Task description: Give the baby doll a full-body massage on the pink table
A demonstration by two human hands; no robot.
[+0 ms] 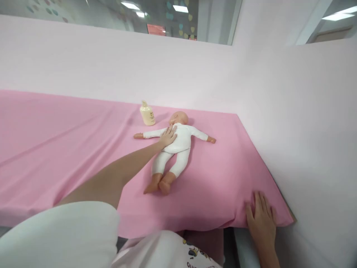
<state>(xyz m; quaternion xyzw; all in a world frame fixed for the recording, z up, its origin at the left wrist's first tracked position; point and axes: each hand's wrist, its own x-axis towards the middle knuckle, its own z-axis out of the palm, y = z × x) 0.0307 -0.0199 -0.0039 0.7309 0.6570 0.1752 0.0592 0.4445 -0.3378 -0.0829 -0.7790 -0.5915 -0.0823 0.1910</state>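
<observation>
A baby doll (180,143) in white clothes lies on its back on a pink cloth (69,141), arms spread, feet toward me. My left hand (168,136) rests flat on the doll's chest and upper arm, fingers spread, gripping nothing. My right hand (260,216) lies flat on the cloth's near right corner at the table edge, fingers apart and empty. A cream lotion bottle (147,114) stands upright just left of the doll's head.
Pale pink walls close the table in at the back and along the right side. The pink cloth stretches far to the left with loose folds. My white sleeve and shirt fill the lower left.
</observation>
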